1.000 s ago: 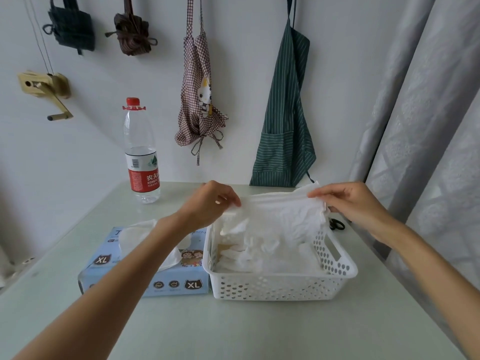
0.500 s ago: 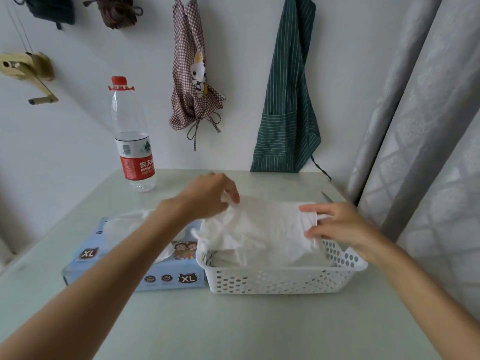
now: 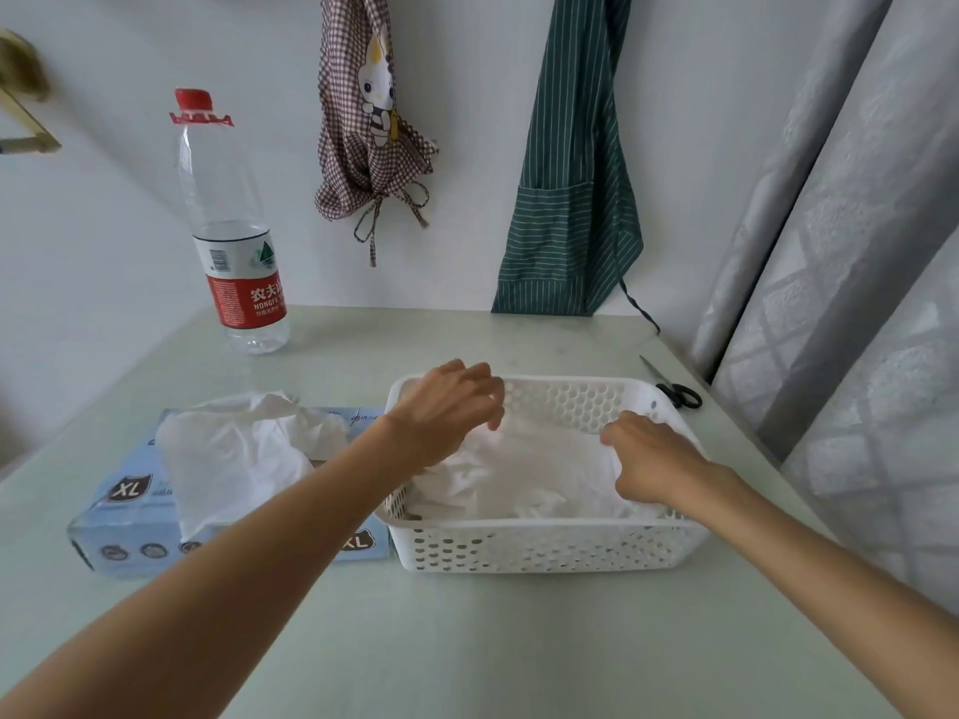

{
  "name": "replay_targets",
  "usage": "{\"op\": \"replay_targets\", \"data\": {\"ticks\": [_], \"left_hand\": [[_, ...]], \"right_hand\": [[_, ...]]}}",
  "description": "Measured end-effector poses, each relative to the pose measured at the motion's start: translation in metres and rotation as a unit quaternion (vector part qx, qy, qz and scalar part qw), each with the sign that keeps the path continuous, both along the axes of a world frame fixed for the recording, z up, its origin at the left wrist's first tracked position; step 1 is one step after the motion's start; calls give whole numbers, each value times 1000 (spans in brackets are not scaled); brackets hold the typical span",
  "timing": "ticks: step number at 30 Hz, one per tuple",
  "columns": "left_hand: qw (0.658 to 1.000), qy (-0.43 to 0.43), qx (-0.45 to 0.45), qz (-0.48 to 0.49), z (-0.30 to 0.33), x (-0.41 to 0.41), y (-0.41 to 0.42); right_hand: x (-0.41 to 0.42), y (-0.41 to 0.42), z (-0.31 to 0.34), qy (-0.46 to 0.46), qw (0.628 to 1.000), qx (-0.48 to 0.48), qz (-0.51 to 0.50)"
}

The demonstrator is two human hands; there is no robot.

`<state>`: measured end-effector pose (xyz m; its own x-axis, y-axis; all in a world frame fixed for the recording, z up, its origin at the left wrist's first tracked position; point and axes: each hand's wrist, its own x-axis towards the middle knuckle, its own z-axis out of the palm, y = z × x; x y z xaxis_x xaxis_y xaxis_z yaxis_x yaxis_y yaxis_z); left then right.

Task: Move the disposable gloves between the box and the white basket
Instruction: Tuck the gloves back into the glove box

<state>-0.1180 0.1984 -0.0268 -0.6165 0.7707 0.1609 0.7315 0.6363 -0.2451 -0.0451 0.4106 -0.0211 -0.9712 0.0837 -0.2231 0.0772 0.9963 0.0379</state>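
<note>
A white perforated basket (image 3: 545, 550) stands on the table, right of a blue XL glove box (image 3: 124, 516). Thin white disposable gloves (image 3: 534, 480) lie piled inside the basket. My left hand (image 3: 446, 412) hovers over the basket's far left corner, its fingers loosely bent down and touching the top glove. My right hand (image 3: 654, 461) is low in the basket's right side, fingers curled on the edge of the top glove. Another glove (image 3: 233, 454) sticks out of the box's opening.
A water bottle (image 3: 233, 241) stands at the back left. Black scissors (image 3: 674, 391) lie behind the basket near the grey curtain (image 3: 856, 251). A checked apron (image 3: 368, 127) and a green striped apron (image 3: 571, 173) hang on the wall.
Both hands lowered the stretched glove from above the basket down onto the pile inside. My left hand's pinch has loosened.
</note>
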Motion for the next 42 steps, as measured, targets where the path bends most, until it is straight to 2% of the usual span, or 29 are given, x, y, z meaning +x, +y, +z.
{"op": "replay_targets", "data": {"ticks": [2,4,6,8,10,13,16,19,21,22,25,27,28,30,31,33,35,38,42], "left_hand": [[999,20,35,-11,4,6,-1],[993,-63,90,40,9,16,-2],[977,-181,53,96,12,24,-4],[954,-260,-26,144,15,28,-5],[936,-307,-44,164,15,27,-5],[915,-367,-9,165,14,23,-4],[902,-394,33,171,18,20,-1],[878,-438,66,181,21,21,3],[881,-435,49,180,18,24,2],[893,-411,20,183,17,28,-1],[950,-237,-96,181,23,38,-7],[972,-138,-86,169,31,44,-2],[975,-142,-49,163,36,44,2],[955,-260,-1,144,42,47,15],[935,-328,-17,136,41,50,22],[911,-384,-83,128,33,51,35],[902,-394,-127,123,22,46,39],[897,-406,-122,122,14,37,35],[918,-363,-104,121,9,39,23]], "right_hand": [[1,0,-4,9,1000,17,12],[4,-1,-1,38,998,44,28],[7,-1,7,95,993,49,41],[6,0,12,116,992,-29,49],[1,0,11,41,992,-107,57],[-11,2,0,-98,992,-71,22],[-20,6,-7,-138,989,-59,13],[-23,7,-12,-136,988,-66,7],[-23,6,-13,-133,989,-66,7],[-22,5,-12,-133,989,-66,7],[-21,5,-12,-132,989,-65,5],[-21,5,-14,-128,989,-70,5],[-21,5,-15,-125,989,-75,5],[-21,4,-14,-122,989,-85,4],[-20,4,-13,-121,989,-89,3],[-20,3,-11,-119,988,-95,1],[-19,3,-11,-116,989,-92,3],[-19,4,-10,-117,988,-97,2],[-19,4,-11,-118,988,-101,1]]}}
